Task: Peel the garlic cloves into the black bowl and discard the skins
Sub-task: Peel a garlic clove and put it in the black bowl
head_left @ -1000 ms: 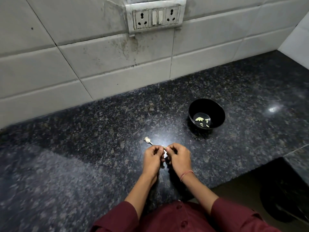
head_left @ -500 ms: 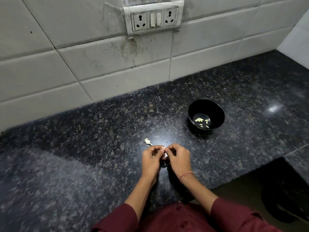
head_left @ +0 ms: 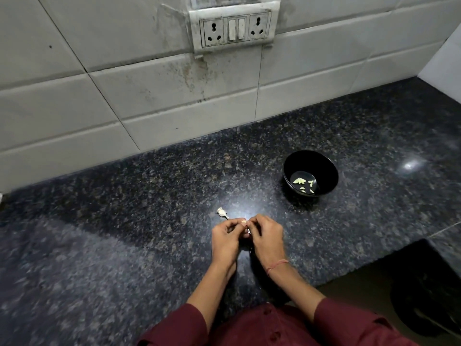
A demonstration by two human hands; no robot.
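Garlic clove (head_left: 245,224) is pinched between the curled left hand (head_left: 225,240) and right hand (head_left: 268,239), just above the counter (head_left: 124,245), apart from the black bowl (head_left: 333,171); it could be squirted away if over-squeezed.

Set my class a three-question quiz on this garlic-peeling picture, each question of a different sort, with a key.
1. True or false: the black bowl is empty.
2. The garlic clove is pinched by: A) one hand alone; B) the left hand and right hand together; C) neither hand.
3. Fill in: the pale garlic scrap lies on the countertop just beyond the ___ hand.

Key: 1 false, peeled cloves lie in it; 2 B; 3 left.
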